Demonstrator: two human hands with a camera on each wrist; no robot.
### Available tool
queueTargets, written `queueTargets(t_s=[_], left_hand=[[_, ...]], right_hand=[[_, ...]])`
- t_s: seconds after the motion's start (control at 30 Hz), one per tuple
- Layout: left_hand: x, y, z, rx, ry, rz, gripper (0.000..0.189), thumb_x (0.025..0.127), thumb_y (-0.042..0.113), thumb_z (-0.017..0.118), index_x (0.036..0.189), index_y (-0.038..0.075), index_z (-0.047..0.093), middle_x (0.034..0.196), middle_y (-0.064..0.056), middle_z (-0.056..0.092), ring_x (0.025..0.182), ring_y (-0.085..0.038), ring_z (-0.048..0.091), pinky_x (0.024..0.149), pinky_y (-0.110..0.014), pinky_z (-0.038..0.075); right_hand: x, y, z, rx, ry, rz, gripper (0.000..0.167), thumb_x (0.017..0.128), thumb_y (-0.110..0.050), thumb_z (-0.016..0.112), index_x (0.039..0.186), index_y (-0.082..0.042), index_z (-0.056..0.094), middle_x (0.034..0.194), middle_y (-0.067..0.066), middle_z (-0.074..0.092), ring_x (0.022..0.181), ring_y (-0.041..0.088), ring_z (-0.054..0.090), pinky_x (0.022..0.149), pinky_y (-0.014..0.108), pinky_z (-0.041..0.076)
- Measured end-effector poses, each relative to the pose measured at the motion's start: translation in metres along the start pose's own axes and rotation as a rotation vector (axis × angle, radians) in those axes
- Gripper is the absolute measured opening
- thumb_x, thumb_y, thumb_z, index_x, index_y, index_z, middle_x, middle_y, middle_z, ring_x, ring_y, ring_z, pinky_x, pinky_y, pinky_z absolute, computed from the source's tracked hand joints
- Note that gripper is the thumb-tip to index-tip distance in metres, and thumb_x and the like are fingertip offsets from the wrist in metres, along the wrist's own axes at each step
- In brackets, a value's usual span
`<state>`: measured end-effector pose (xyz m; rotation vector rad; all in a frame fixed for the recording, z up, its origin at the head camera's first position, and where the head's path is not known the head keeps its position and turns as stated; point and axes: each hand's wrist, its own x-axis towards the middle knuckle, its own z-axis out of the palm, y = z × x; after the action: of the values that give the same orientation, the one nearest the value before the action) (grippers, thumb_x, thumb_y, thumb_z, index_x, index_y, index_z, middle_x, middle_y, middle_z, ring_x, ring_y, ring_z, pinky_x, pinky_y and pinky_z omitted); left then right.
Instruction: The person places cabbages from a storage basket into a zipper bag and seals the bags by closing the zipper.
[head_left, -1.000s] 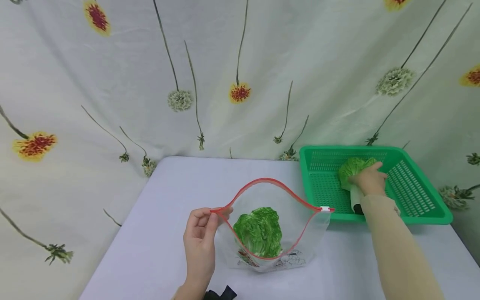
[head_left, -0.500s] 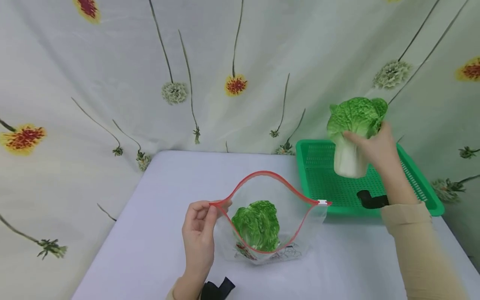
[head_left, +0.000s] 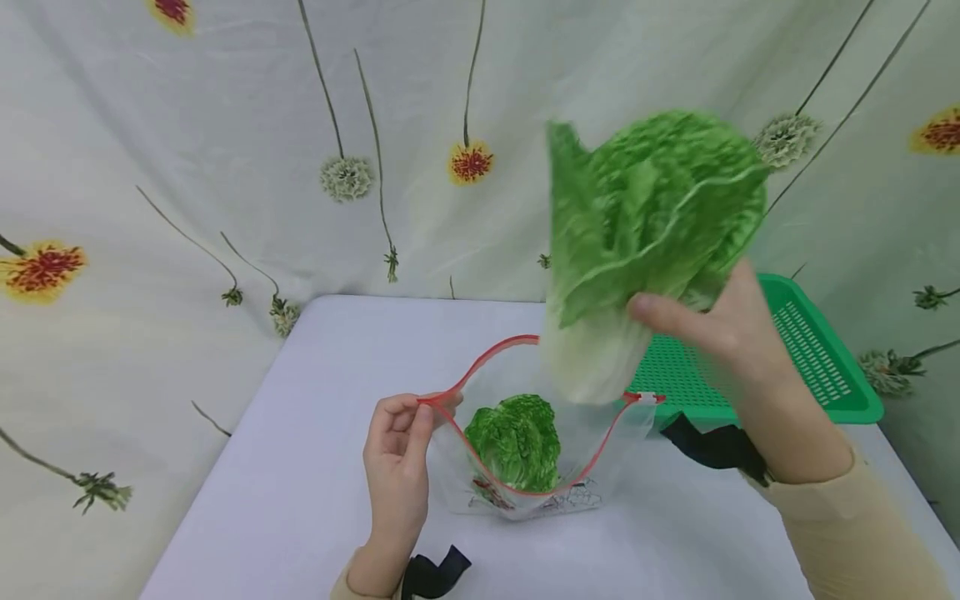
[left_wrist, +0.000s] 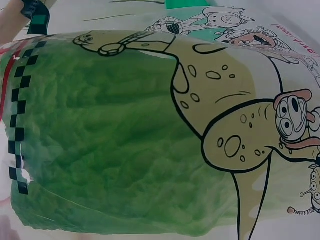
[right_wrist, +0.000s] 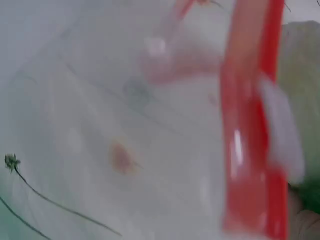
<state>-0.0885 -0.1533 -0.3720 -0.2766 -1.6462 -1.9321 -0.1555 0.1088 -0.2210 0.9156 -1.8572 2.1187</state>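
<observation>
My left hand (head_left: 399, 471) pinches the left corner of a clear zip bag (head_left: 633, 432), whose red-edged mouth gapes wide. Inside it sits a leafy green cabbage (head_left: 517, 446), also visible as a cabbage (left_wrist: 115, 140) through the cartoon-printed bag wall in the left wrist view. Above the right side of the mouth, my right hand (head_left: 731, 346) grips a napa cabbage (head_left: 645, 225), leaves up and white base tilted down toward the bag. The base overlaps the bag's far rim in the head view. In the right wrist view the red zip strip (right_wrist: 245, 130) and white slider (right_wrist: 285, 130) are blurred.
A green plastic basket (head_left: 847, 392) stands at the back right of the white-covered table (head_left: 300, 467), partly hidden by my right hand and the napa cabbage. Behind the table hangs a flower-printed cloth (head_left: 247, 108). Black straps hang at both wrists.
My right hand has lifted the napa cabbage out of the green basket and carried it left and closer, over the bag. The left hand keeps its hold on the bag's corner.
</observation>
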Motion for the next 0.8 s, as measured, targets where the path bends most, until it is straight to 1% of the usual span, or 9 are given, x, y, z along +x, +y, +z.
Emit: queueTargets(t_s=[0.17,0.27,0.37,0.43,0.5,0.6,0.63,0.73,0.8], left_hand=[[-0.001,0.000,-0.001,-0.003,0.003,-0.010,0.005,0.100,-0.001,0.049,0.103,0.001,0.053,0.100,0.000,0.075,0.094,-0.013,0.074,0.091,-0.023,0.055],[-0.002,0.000,-0.002,0.034,0.013,-0.037,0.005,0.101,0.001,0.049,0.103,0.002,0.053,0.100,0.003,0.075,0.095,-0.011,0.073,0.092,-0.021,0.053],[-0.004,0.001,-0.002,0.061,0.035,-0.056,0.006,0.101,0.001,0.050,0.103,0.004,0.054,0.096,0.007,0.072,0.092,-0.006,0.071,0.088,-0.019,0.054],[-0.004,0.001,-0.002,0.063,0.040,-0.060,0.007,0.100,0.000,0.050,0.103,0.005,0.054,0.093,0.008,0.070,0.089,-0.004,0.070,0.085,-0.018,0.054],[-0.004,0.001,-0.002,0.056,0.028,-0.056,0.008,0.100,0.000,0.051,0.104,0.006,0.055,0.094,0.008,0.069,0.089,-0.004,0.069,0.085,-0.019,0.055],[-0.004,0.002,-0.001,0.053,0.000,-0.041,0.011,0.100,0.000,0.051,0.108,0.007,0.056,0.097,0.007,0.068,0.091,-0.004,0.068,0.086,-0.019,0.055],[-0.004,0.002,-0.001,0.052,-0.006,-0.034,0.011,0.100,0.000,0.051,0.108,0.006,0.056,0.098,0.006,0.068,0.092,-0.004,0.068,0.085,-0.019,0.055],[-0.004,0.002,-0.001,0.057,-0.010,-0.018,0.012,0.100,-0.001,0.050,0.108,0.006,0.056,0.098,0.005,0.068,0.093,-0.004,0.068,0.085,-0.018,0.055],[-0.004,0.002,-0.002,0.055,-0.001,-0.014,0.011,0.100,-0.001,0.050,0.107,0.007,0.056,0.098,0.005,0.068,0.093,-0.005,0.068,0.085,-0.019,0.055]], right_hand=[[-0.014,0.012,0.024,-0.331,-0.267,0.149,0.102,0.076,-0.006,0.082,0.154,-0.021,0.018,0.153,0.004,0.035,0.138,0.022,0.039,0.113,0.048,0.035],[-0.021,0.019,0.027,-0.516,-0.373,0.213,0.114,0.077,-0.018,0.085,0.156,-0.026,0.003,0.157,0.003,0.028,0.138,0.022,0.040,0.108,0.053,0.039],[-0.025,0.025,0.028,-0.607,-0.443,0.214,0.117,0.076,-0.018,0.085,0.156,-0.029,0.000,0.145,0.009,0.045,0.089,0.016,0.065,0.076,0.039,0.056],[-0.028,0.028,0.029,-0.615,-0.484,0.181,0.119,0.076,-0.016,0.085,0.156,-0.031,-0.001,0.146,0.011,0.045,0.072,0.008,0.059,0.065,0.031,0.053],[-0.030,0.032,0.032,-0.598,-0.521,0.193,0.118,0.076,-0.016,0.084,0.156,-0.033,-0.002,0.146,0.013,0.043,0.051,0.003,0.042,0.052,0.027,0.046],[-0.033,0.036,0.037,-0.605,-0.567,0.195,0.111,0.077,-0.019,0.084,0.155,-0.028,0.006,0.153,0.012,0.032,0.072,0.003,0.052,0.065,0.028,0.050],[-0.033,0.036,0.039,-0.622,-0.579,0.203,0.108,0.077,-0.020,0.084,0.154,-0.027,0.008,0.151,0.012,0.035,0.067,0.005,0.050,0.062,0.028,0.049],[-0.033,0.035,0.041,-0.714,-0.589,0.174,0.096,0.076,-0.023,0.084,0.150,-0.021,0.022,0.140,0.006,0.049,0.088,0.011,0.057,0.073,0.029,0.050],[-0.032,0.032,0.042,-0.774,-0.575,0.169,0.090,0.076,-0.026,0.084,0.146,-0.020,0.028,0.128,0.004,0.057,0.077,0.011,0.055,0.067,0.028,0.047]])
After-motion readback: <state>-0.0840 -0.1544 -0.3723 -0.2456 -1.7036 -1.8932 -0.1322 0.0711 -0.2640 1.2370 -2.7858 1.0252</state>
